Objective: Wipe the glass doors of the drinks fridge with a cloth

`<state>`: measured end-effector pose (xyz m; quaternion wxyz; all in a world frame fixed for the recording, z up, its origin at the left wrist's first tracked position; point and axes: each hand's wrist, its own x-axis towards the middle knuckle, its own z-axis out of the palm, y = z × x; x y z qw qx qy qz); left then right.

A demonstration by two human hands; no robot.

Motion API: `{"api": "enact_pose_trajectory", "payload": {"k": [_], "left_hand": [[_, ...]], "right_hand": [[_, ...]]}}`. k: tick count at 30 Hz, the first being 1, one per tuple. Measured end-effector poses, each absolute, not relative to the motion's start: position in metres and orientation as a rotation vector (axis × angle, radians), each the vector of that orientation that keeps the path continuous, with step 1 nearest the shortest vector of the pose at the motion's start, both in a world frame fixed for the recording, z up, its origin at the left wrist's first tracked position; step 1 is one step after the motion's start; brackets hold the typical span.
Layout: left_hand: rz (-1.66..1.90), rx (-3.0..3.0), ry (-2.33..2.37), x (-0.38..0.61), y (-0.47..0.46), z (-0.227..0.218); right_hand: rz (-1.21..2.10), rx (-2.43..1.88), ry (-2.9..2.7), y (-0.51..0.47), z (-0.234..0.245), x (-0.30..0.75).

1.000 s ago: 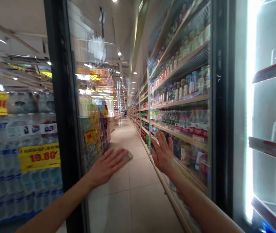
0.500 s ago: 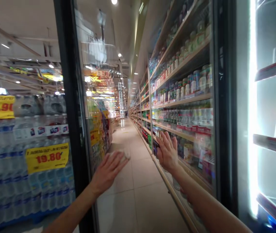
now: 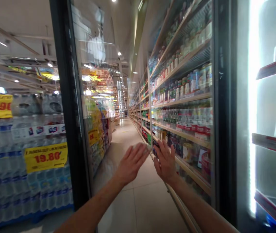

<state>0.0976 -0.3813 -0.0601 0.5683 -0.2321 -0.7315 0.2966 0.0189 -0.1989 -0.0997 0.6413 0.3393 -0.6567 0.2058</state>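
A glass cooler door (image 3: 93, 48) with a black frame stands swung open in front of me. My left hand (image 3: 131, 165) lies over the middle of the glass, with a small pale cloth (image 3: 148, 149) under its fingers; most of the cloth is hidden and blurred. Just to the right, my right hand (image 3: 165, 163) has its fingers spread and holds nothing. Its fingertips seem to rest on the glass. Through the pane, shelves of drinks show behind both hands.
Packs of bottled water (image 3: 4, 181) with yellow price signs (image 3: 46, 158) are stacked at left. The lit cooler interior, with its shelf edges (image 3: 273, 144), is close on my right. A tiled aisle (image 3: 147, 207) runs away beyond the glass.
My left hand has slid right across the glass with the cloth, coming close to my right hand. My right hand has moved only slightly downward. The view has shifted a little.
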Motion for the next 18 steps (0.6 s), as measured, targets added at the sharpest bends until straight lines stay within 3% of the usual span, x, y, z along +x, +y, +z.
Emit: {"api": "enact_pose_trajectory", "payload": {"k": [4,9,15,18], "left_hand": [[0.823,-0.734,-1.746,0.098,-0.378,-0.071],[0.587,-0.434,-1.711,0.087,-0.367,-0.038],[0.812,-0.768,-1.739,0.088,-0.361,-0.065],[0.775,-0.71,-1.737,0.082,-0.354,-0.057]], "right_hand": [[0.476,0.762,-1.518,-0.189,-0.111,0.019],[0.498,0.692,-1.53,-0.177,-0.116,0.014],[0.506,0.637,-1.512,-0.164,-0.112,0.013],[0.513,0.599,-1.515,-0.156,-0.111,0.012]]}}
